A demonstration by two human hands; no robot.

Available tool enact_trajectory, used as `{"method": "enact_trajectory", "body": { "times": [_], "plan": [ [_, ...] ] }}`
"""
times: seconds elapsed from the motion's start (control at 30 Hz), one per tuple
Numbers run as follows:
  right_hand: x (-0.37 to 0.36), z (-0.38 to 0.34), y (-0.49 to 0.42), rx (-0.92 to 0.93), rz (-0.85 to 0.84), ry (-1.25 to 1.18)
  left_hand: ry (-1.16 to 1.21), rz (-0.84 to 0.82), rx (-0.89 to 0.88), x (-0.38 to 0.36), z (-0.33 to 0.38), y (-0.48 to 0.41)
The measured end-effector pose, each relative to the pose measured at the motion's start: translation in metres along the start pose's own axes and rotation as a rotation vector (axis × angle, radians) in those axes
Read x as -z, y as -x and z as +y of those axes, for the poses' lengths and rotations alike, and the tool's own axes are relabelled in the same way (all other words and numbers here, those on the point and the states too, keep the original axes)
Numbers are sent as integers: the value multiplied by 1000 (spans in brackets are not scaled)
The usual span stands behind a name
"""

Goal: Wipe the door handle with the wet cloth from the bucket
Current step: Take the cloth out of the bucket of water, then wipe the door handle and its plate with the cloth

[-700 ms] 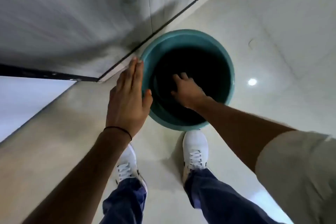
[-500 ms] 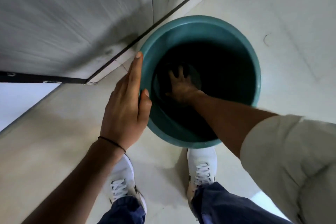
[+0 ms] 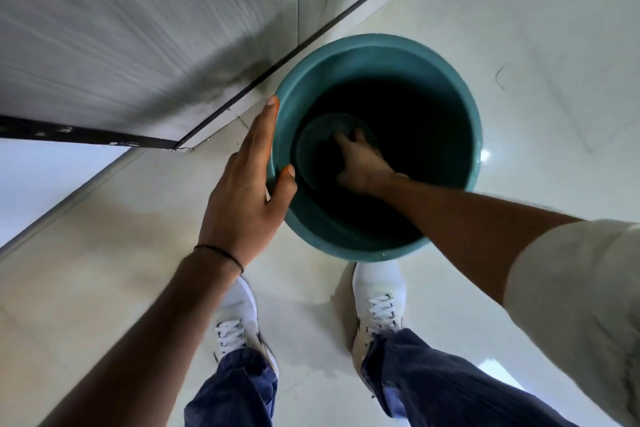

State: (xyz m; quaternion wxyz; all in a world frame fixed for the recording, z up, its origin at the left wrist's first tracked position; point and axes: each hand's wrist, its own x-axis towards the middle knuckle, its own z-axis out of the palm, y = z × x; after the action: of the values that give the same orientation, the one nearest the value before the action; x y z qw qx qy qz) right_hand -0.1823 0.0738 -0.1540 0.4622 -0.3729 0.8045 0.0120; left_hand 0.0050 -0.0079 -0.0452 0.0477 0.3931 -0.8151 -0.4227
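Bucket (image 3: 375, 59): one, teal. Left hand (image 3: 242, 191) open, flat against rim. Right hand (image 3: 363, 163) deep inside, grip unclear.

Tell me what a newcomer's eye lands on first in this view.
The teal bucket on the pale tiled floor dominates the centre, its inside dark. The right hand reaches deep into it, while the left hand rests against its rim, fingers outside and thumb hooked over the edge. Below, two white sneakers stand just short of the bucket.
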Motion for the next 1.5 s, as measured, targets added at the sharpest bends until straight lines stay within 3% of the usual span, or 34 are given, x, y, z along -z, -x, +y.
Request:
{"method": "enact_trajectory", "body": {
  "times": [0.13, 0.4, 0.6, 0.87, 1.1, 1.27, 1.5],
  "plan": [
    [53, -21, 83, 67, 48, -232, -17, 9, 77, 27, 27, 22],
    [165, -121, 290, 233, -42, -584, 76, 293, 276, 133, 131, 122],
    [193, -218, 441, 385, -127, -701, 126, 515, 383, 220, 207, 248],
    [162, -357, 633, 612, -210, -575, 176, 815, 441, 356, 254, 443],
    [95, -491, 767, 885, -195, -482, 149, 1063, 390, 480, 235, 619],
    [65, -594, 821, 1068, -169, -379, 234, 1251, 366, 563, 209, 683],
    [50, -739, 847, 1266, 1, -351, 115, 1337, 324, 698, 163, 725]
  ]
}}
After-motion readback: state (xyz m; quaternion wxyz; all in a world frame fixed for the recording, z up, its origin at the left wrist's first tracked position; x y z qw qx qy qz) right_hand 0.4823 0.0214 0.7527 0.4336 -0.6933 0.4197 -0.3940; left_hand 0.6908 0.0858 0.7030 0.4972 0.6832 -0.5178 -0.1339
